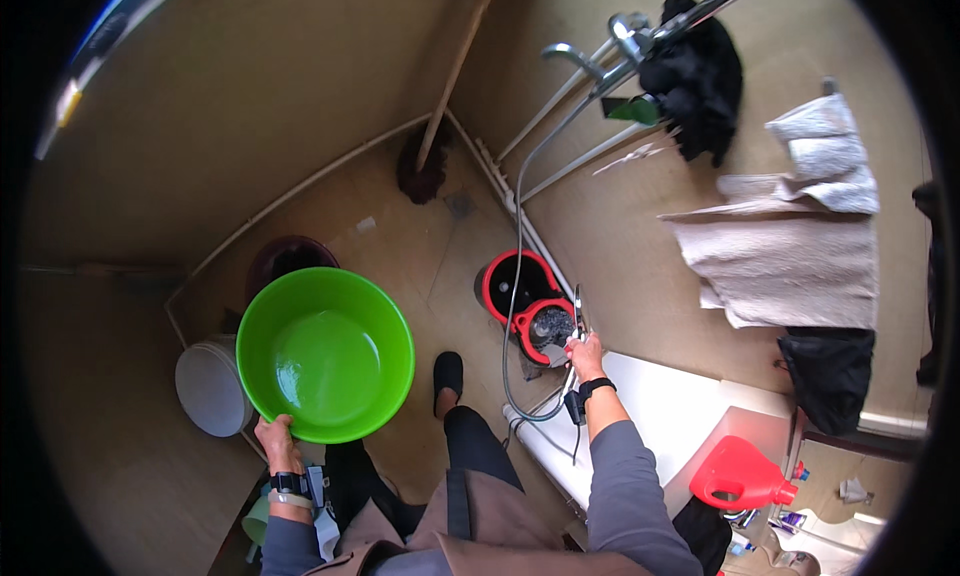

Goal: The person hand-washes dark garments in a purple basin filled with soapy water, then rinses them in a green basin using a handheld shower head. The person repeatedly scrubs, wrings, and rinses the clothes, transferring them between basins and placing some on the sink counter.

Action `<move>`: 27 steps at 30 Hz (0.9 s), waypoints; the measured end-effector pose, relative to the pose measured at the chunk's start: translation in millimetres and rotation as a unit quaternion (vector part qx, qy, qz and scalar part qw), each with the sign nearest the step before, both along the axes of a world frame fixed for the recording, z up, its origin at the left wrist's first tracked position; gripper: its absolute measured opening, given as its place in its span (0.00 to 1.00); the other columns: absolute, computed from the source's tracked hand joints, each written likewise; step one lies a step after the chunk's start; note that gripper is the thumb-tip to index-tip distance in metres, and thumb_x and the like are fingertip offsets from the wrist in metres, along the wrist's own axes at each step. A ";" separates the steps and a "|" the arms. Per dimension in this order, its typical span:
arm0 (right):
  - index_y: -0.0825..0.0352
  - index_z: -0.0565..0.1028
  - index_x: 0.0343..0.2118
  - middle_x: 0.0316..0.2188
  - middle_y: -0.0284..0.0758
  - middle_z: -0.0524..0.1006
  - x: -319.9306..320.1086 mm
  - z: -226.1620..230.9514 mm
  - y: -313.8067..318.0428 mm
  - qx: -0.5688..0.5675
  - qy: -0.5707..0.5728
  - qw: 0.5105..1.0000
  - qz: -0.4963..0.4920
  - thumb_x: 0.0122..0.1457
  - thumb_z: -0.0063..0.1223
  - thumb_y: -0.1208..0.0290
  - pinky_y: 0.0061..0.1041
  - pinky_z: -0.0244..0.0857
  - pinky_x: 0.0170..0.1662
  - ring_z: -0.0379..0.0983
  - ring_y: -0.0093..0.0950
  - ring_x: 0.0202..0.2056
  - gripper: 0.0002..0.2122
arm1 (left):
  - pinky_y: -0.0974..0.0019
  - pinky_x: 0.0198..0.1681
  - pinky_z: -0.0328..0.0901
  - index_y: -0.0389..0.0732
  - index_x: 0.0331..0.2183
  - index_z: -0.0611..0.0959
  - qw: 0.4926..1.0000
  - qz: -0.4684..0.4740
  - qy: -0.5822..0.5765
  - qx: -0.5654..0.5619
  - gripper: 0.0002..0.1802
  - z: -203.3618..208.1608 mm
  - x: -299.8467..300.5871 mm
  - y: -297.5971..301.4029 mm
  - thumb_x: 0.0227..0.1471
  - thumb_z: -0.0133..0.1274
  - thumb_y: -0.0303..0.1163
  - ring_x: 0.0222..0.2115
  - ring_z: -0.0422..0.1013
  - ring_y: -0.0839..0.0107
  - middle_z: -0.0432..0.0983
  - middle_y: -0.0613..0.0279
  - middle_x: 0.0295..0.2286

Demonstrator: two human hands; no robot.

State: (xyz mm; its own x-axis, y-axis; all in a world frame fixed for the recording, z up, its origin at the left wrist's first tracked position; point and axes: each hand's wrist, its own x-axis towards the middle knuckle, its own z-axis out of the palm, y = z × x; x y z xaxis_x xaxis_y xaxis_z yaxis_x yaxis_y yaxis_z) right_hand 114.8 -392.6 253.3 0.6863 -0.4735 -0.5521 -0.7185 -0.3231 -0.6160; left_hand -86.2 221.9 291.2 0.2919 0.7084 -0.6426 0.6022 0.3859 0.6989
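Observation:
At the left, my left hand [277, 442] grips the near rim of a large bright green basin [325, 366], tilted so that its shiny inside shows. My right hand [586, 354] is closed around the handle of a hand shower [578, 308]. Its grey hose [519, 201] hangs in a long loop from the wall tap [628, 38]. Just beyond my right hand stands a red-rimmed twin-round mop bucket [519, 288]. The nearer round holds something grey and glinting; I cannot tell whether water is running into it.
A dark basin [290, 253] and a white bucket [212, 388] stand behind the green basin. A mop [421, 176] leans in the far corner. At the right are a white box-like surface [640, 416], a red jug [742, 474] and hanging towels [790, 261].

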 end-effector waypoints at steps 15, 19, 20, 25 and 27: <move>0.60 0.61 0.72 0.45 0.51 0.77 -62.5 -274.0 -123.6 -0.367 0.126 0.887 0.249 0.62 0.49 0.83 0.49 0.68 0.55 0.75 0.52 0.49 0.33 | 0.65 0.45 0.71 0.34 0.48 0.85 0.989 -0.014 0.015 -0.145 0.19 -273.0 44.1 -115.4 0.53 0.56 0.18 0.39 0.78 0.66 0.83 0.62 0.40; 0.50 0.61 0.74 0.45 0.48 0.75 -52.1 -292.5 -148.8 -0.443 0.032 0.797 0.410 0.59 0.49 0.86 0.50 0.67 0.51 0.72 0.51 0.48 0.39 | 0.67 0.48 0.68 0.34 0.50 0.84 0.994 -0.070 0.021 -0.086 0.21 -341.1 56.3 -126.6 0.53 0.57 0.18 0.39 0.76 0.69 0.83 0.65 0.41; 0.49 0.60 0.75 0.44 0.48 0.75 -49.0 -296.5 -151.6 -0.434 -0.015 0.799 0.417 0.59 0.48 0.88 0.51 0.66 0.51 0.72 0.52 0.45 0.40 | 0.67 0.47 0.69 0.34 0.50 0.84 0.994 -0.061 -0.015 -0.088 0.21 -353.1 56.8 -131.7 0.53 0.57 0.18 0.39 0.76 0.69 0.83 0.65 0.40; 0.54 0.59 0.75 0.52 0.49 0.77 -41.7 -300.7 -149.6 -0.398 0.002 0.832 0.386 0.56 0.51 0.88 0.51 0.65 0.57 0.73 0.54 0.50 0.42 | 0.66 0.46 0.70 0.33 0.50 0.84 0.981 -0.034 -0.107 -0.157 0.20 -392.6 63.7 -157.5 0.53 0.59 0.18 0.39 0.78 0.69 0.84 0.62 0.40; 0.57 0.58 0.76 0.58 0.49 0.75 -46.9 -298.9 -145.4 -0.399 -0.066 0.805 0.434 0.53 0.54 0.89 0.49 0.64 0.59 0.71 0.52 0.53 0.44 | 0.64 0.50 0.71 0.33 0.53 0.83 0.985 -0.026 -0.052 -0.161 0.20 -403.2 77.8 -166.7 0.58 0.60 0.21 0.41 0.79 0.68 0.84 0.60 0.44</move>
State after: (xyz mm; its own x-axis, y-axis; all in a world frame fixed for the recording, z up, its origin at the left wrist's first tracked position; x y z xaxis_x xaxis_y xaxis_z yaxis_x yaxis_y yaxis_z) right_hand 67.9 -538.0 -45.6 0.9776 0.0475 -0.2052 0.0453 -0.9989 -0.0151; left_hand -8.4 55.2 -112.0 0.3977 0.4550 -0.7967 0.5589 0.5685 0.6037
